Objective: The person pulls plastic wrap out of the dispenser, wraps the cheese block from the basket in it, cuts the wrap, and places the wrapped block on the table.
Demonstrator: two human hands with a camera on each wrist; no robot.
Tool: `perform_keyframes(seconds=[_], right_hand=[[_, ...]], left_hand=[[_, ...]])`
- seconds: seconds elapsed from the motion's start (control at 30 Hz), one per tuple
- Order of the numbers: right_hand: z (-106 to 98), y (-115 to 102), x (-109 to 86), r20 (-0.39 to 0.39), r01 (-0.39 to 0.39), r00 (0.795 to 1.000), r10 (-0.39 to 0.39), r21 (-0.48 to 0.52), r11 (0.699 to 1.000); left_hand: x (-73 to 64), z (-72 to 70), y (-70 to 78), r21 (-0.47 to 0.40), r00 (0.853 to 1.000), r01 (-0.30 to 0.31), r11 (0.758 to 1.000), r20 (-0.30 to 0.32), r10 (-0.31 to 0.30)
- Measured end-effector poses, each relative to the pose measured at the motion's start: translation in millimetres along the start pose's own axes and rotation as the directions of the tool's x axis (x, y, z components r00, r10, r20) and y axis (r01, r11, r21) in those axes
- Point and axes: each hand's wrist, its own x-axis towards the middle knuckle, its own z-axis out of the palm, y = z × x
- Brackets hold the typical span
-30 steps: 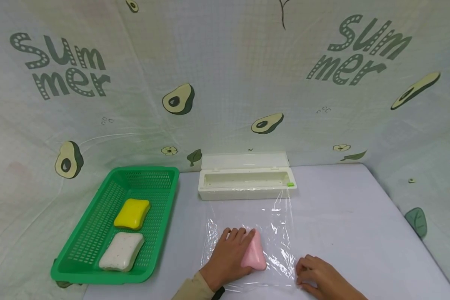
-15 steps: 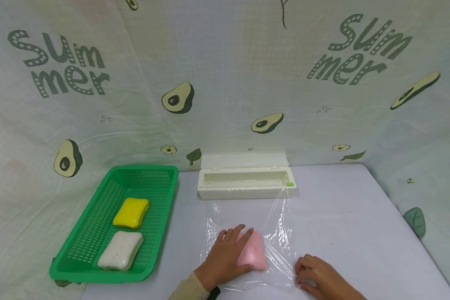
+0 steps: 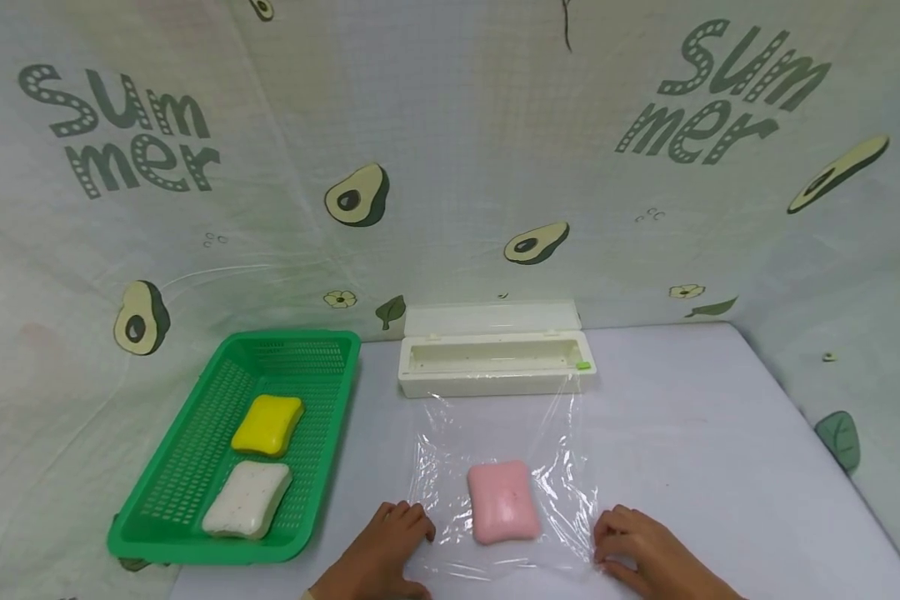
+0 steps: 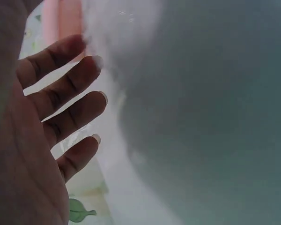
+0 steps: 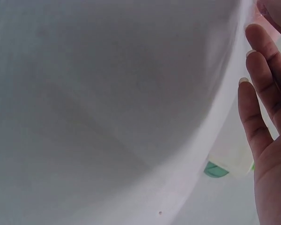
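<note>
A pink bar of soap (image 3: 504, 502) lies on a sheet of clear cling film (image 3: 441, 454) spread over the table. My left hand (image 3: 392, 546) is beside the film's near left edge, apart from the soap. In the left wrist view, the fingers of that hand (image 4: 68, 101) are loosely spread and hold nothing. At the near right corner of the film, my right hand (image 3: 637, 546) pinches the edge between thumb and fingers. The right wrist view shows its other fingers (image 5: 255, 112) fairly straight.
Behind the film stands a white cling film dispenser (image 3: 495, 383) with its lid raised and a green slider (image 3: 582, 366); the film runs from its front. To the left, a green basket (image 3: 337, 417) holds a yellow soap bar (image 3: 267, 425) and a white speckled one (image 3: 247, 498).
My left hand has let go of the pink soap and moved left to the film's edge. The soap now lies flat on the film. My right hand has hardly moved.
</note>
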Motion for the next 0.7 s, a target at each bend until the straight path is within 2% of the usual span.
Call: perform_keyframes(seconds=[0.1,0.2,0.3,0.37,0.47,0.57,0.63,0.7], right_hand=[[-1.9,0.6,-0.3,-0.014,-0.001,1.000,0.001,0.005,1.000],[-3.6,1.9,-0.2,-0.031,0.005,0.999,-0.004,0.032,0.999],[-4.8,3.6,0.0,-0.054,0.009,0.999,-0.006,0.067,0.998],[-5.6,4.3,0.2,-0.065,-0.014,0.998,0.021,0.102,0.995],[-6.0,4.2,1.2,-0.074,-0.079,0.993,0.094,0.185,0.980],[-5.4,3.4,3.5,-0.048,-0.204,0.974,0.224,0.260,0.944],[-4.8,3.1,6.3,-0.015,-0.310,0.944,0.329,0.300,0.902],[-3.6,3.4,9.8,0.011,-0.402,0.906,0.423,0.337,0.851]], left_hand=[[-3.9,7.5,-1.6,0.051,0.999,-0.032,0.998,0.005,0.032],[-5.7,12.7,-2.0,0.105,0.995,-0.076,0.992,-0.058,0.082],[-6.4,15.0,-2.1,0.152,0.981,-0.110,0.982,-0.145,0.132],[-6.8,15.1,-2.6,0.152,0.967,-0.118,0.981,-0.207,0.148],[-7.0,14.8,-4.4,0.080,0.947,-0.092,0.993,-0.300,0.112],[-6.8,14.1,-6.8,-0.086,0.924,-0.060,0.995,-0.383,0.023],[-5.8,14.2,-8.6,-0.196,0.910,-0.041,0.980,-0.412,-0.045],[-4.4,14.4,-10.5,-0.282,0.898,-0.029,0.959,-0.430,-0.099]])
